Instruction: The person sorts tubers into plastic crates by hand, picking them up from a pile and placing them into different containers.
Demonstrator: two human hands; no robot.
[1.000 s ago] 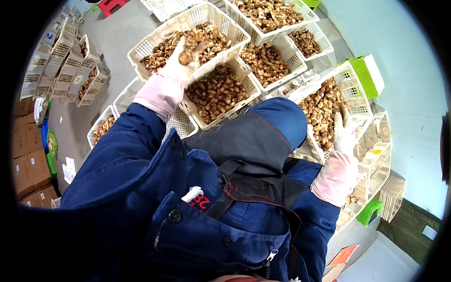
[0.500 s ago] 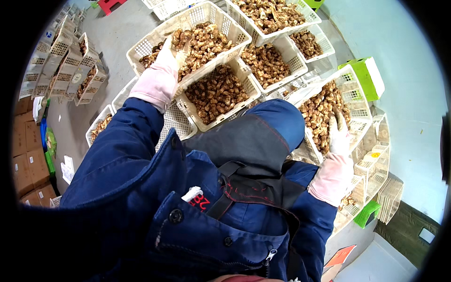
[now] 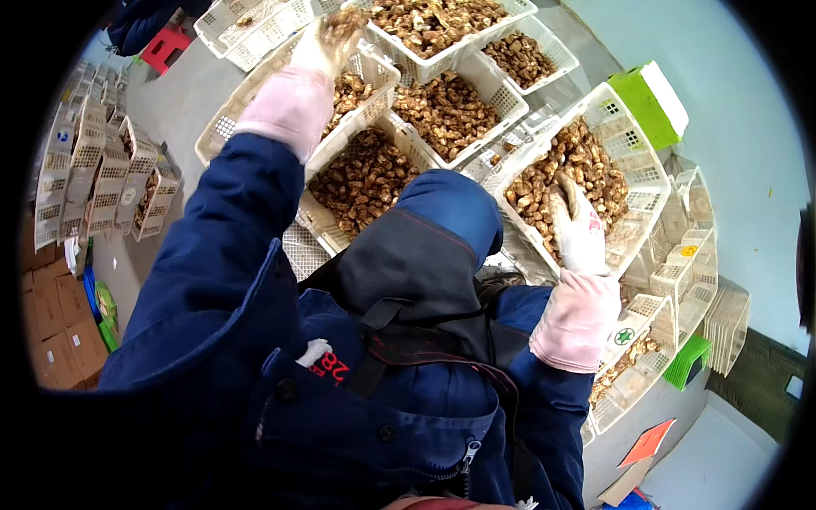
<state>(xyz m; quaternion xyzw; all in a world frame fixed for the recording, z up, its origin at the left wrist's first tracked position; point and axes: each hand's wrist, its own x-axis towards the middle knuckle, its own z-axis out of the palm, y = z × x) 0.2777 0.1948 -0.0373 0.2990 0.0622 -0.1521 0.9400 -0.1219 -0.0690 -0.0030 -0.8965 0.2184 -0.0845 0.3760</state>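
My left hand (image 3: 321, 53), in a white glove with a pink cuff, is raised over the far rim of a large white crate (image 3: 223, 127). Its fingers are closed round brown, knobbly mushroom-like pieces (image 3: 347, 24). In the tilted white crate (image 3: 650, 200) on the right, my gloved right hand (image 3: 581, 228) lies on a heap of similar brown-and-cream pieces (image 3: 586, 157). Its fingers stretch forward, slightly apart, and nothing clearly shows in them; the fingertips are partly hidden among the pieces.
More filled crates stand close by: one before my knee (image 3: 319, 223), one in the middle (image 3: 514, 106), another at the far side (image 3: 425, 55). Stacked crates (image 3: 106, 174) line the left, near cardboard boxes (image 3: 59, 310). A green box (image 3: 650, 102) and a red stool (image 3: 166, 47) stand farther off.
My left hand has lifted out of the large crate, moving away from me with pieces in its fingers. My right hand has shifted over the right crate's heap. The whole view has turned slightly.
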